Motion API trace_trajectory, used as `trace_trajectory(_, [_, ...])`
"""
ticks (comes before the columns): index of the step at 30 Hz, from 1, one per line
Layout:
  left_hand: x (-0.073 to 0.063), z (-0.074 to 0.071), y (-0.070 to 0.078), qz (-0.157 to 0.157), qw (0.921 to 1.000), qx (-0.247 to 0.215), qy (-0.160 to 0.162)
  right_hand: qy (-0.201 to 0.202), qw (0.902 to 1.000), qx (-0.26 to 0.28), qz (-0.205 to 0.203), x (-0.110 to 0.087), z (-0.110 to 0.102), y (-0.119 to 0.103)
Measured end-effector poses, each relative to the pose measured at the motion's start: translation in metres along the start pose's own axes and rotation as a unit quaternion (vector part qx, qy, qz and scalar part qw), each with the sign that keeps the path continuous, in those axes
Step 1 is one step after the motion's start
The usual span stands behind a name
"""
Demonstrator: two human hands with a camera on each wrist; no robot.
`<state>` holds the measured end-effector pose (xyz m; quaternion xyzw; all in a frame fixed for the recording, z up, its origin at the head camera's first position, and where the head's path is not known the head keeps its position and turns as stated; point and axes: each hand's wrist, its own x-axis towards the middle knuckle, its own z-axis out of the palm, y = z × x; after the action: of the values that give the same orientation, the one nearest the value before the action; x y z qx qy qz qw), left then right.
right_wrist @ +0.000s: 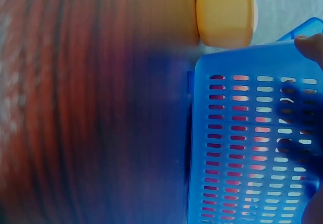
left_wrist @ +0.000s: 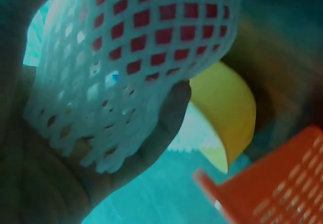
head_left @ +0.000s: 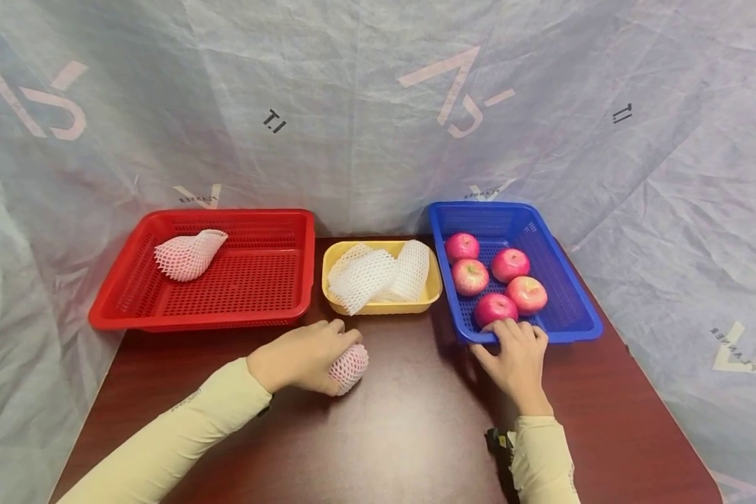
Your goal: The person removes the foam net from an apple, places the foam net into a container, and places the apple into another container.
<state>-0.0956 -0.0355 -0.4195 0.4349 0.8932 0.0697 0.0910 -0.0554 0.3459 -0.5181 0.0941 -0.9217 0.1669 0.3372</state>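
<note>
My left hand (head_left: 309, 355) holds an apple in a white foam net (head_left: 351, 369) over the table, in front of the yellow tray. In the left wrist view, red skin shows through the mesh of the netted apple (left_wrist: 166, 27), and the net's loose end lies against the palm. My right hand (head_left: 515, 360) grips the near rim of the blue basket (head_left: 570, 332), fingers over the edge and thumb outside. Several bare apples (head_left: 470, 277) lie in that basket, one close to the right fingertips. The right wrist view shows the basket's slotted wall (right_wrist: 247, 133).
At the left stands a red basket (head_left: 239, 320) with another foam-netted fruit (head_left: 189, 256) inside. A yellow tray (head_left: 384, 308) between the baskets contains several white foam nets (head_left: 368, 275). Beneath everything is a dark red-brown table (head_left: 403, 420), with a grey sheet (head_left: 353, 161) behind.
</note>
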Motion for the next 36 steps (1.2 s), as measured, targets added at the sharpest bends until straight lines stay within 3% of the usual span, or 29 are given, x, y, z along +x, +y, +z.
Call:
trace_trajectory(7, [0.0,0.01,0.005,0.018,0.9997,0.01,-0.013,0.002,1.0,0.005,-0.001,0.0,0.0,-0.001])
trace_trajectory(11, [-0.004,0.008,0.006,0.048,0.9982,0.029,0.023,0.003,1.0,0.004,0.0,0.0,0.0,-0.001])
trace_trajectory(15, [-0.004,0.003,0.006,0.096,0.9898,0.071,0.078,0.006,1.0,0.006,0.002,-0.001,0.0,0.0])
trace_trajectory(18, [-0.004,-0.001,0.008,0.109,0.9857,0.087,0.094,0.005,1.0,0.006,0.002,-0.001,0.0,0.0])
trace_trajectory(29, [-0.006,-0.023,0.007,0.092,0.9909,0.038,0.091,0.013,0.9999,0.005,-0.002,0.0,0.002,0.001])
trace_trajectory(36, [-0.009,-0.037,0.007,0.098,0.9899,0.013,0.101,0.011,0.9999,0.007,0.001,0.001,0.001,0.0])
